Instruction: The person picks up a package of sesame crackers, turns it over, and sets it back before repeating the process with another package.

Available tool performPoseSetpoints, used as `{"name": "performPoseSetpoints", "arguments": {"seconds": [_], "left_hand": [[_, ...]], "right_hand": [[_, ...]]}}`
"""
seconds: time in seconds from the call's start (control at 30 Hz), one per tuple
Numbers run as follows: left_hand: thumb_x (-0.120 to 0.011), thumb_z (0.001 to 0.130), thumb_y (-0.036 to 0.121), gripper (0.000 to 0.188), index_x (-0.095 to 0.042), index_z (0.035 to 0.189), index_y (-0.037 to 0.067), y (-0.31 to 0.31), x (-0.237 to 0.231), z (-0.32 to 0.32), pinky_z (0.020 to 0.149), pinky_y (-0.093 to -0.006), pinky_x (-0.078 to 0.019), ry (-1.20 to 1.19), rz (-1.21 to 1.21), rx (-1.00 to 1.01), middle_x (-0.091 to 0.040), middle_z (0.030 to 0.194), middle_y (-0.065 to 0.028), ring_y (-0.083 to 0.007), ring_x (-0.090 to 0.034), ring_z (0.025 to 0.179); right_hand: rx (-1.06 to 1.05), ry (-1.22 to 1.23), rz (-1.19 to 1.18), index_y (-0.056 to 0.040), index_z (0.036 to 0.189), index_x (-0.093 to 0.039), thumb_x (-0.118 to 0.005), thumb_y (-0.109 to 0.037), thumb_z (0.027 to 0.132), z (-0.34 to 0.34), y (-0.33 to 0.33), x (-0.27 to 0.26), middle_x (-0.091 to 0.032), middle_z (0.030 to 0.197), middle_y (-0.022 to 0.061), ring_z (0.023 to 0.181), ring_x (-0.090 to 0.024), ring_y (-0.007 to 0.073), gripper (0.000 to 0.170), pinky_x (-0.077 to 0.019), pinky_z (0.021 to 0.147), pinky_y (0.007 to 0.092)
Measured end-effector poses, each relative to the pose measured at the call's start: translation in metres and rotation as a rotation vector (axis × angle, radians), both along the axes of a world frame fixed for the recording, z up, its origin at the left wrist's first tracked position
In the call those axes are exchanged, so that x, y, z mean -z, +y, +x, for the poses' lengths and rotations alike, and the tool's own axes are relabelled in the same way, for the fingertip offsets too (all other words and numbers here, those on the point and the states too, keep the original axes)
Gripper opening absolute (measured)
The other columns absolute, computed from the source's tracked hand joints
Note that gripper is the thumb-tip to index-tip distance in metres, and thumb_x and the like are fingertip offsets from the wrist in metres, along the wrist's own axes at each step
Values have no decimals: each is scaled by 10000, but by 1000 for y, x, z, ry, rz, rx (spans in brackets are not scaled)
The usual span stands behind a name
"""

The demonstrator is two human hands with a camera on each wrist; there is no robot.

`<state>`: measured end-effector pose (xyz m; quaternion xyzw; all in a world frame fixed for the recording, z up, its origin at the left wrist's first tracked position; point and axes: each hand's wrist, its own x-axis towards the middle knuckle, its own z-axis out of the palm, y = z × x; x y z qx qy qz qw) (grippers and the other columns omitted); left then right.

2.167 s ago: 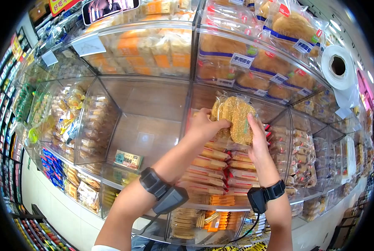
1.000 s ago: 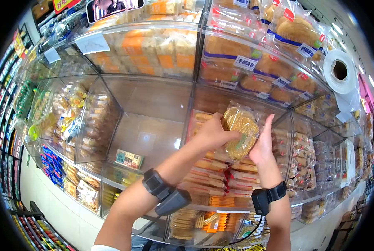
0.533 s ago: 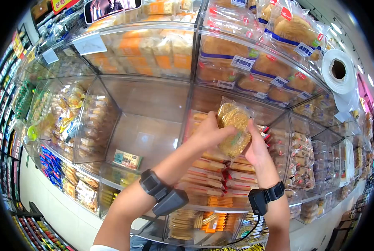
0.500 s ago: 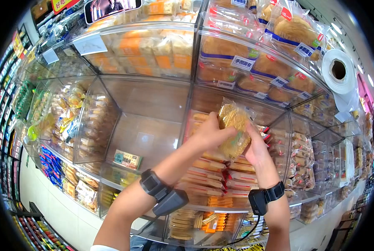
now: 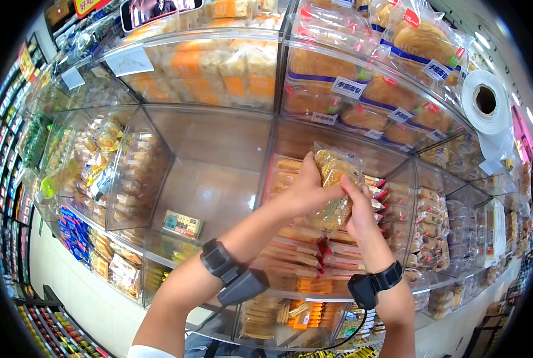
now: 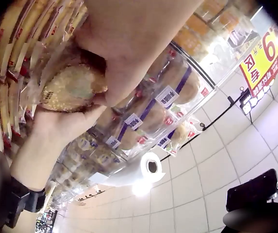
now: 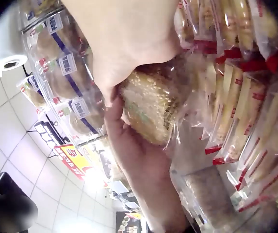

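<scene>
In the head view, both hands hold clear-wrapped oval sesame crackers [image 5: 337, 164] over the middle bin. My left hand [image 5: 310, 186] grips them from the left side, its thumb across the front. From the right, my right hand [image 5: 359, 216] grips the same wrapped crackers, and its thumb tip meets the left thumb. Up close in the left wrist view, a sesame-coated cracker [image 6: 70, 91] lies between the two hands. The right wrist view shows the seeded face of the cracker [image 7: 146, 104] under crinkled film. Fingers behind the packets are mostly hidden.
Below the hands lie rows of red-edged wrapped biscuits [image 5: 296, 247]. A clear divider [image 5: 265, 161] stands at the left, beyond it a bin with a small green-and-cream packet [image 5: 183, 225]. Bagged bread [image 5: 323, 68] fills the shelf above; a bag roll [image 5: 486, 100] hangs at right.
The right hand, with fingers stretched out a second ago, has closed in and brought its thumb over the front of the crackers. The crackers have tilted and shifted slightly left.
</scene>
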<state>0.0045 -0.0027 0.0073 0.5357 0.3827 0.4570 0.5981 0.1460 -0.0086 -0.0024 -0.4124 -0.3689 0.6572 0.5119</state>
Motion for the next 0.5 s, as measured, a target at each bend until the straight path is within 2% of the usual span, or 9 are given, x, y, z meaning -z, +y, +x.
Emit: {"name": "performPoseSetpoints", "arguments": {"seconds": [0.1,0.2,0.3,0.4,0.5], "left_hand": [[-690,711,141,916,-51,1322,-96,1,4,2,954,-309,-351,40,30,-30,-414,1224,-176,-223,-419,1137],[-734,683,146,981,-31,1322,-102,2,7,3,963,-312,-345,207,140,-50,-418,1219,-181,-234,-413,1152],[-771,654,157,1031,-29,1323,-101,-3,4,5,968,-318,-342,247,140,-69,-414,1235,-191,-237,-413,1162],[-784,641,163,1042,-41,1325,-95,-3,5,4,966,-321,-348,184,142,-50,-403,1256,-199,-235,-413,1168],[-785,639,163,1014,-81,1323,-90,-1,4,2,945,-324,-374,254,203,-70,-426,1240,-198,-234,-438,1146]], "right_hand": [[21,14,40,-52,1258,-391,-664,-211,798,-1,-1,2,-527,1133,74,1039,-511,171,559,-421,877,309],[53,-23,85,-54,1260,-387,-669,-210,789,-3,-3,-2,-530,1125,74,1044,-508,170,571,-418,881,306],[52,-68,117,-53,1256,-385,-672,-213,781,-2,-7,-5,-528,1125,79,1046,-507,176,578,-411,891,308],[37,-75,150,-49,1252,-379,-673,-224,780,-1,-5,-6,-525,1131,84,1040,-508,177,583,-399,899,305],[15,-72,180,-47,1239,-391,-672,-234,784,-1,-4,-6,-526,1128,82,1032,-507,162,566,-398,890,295]]}}
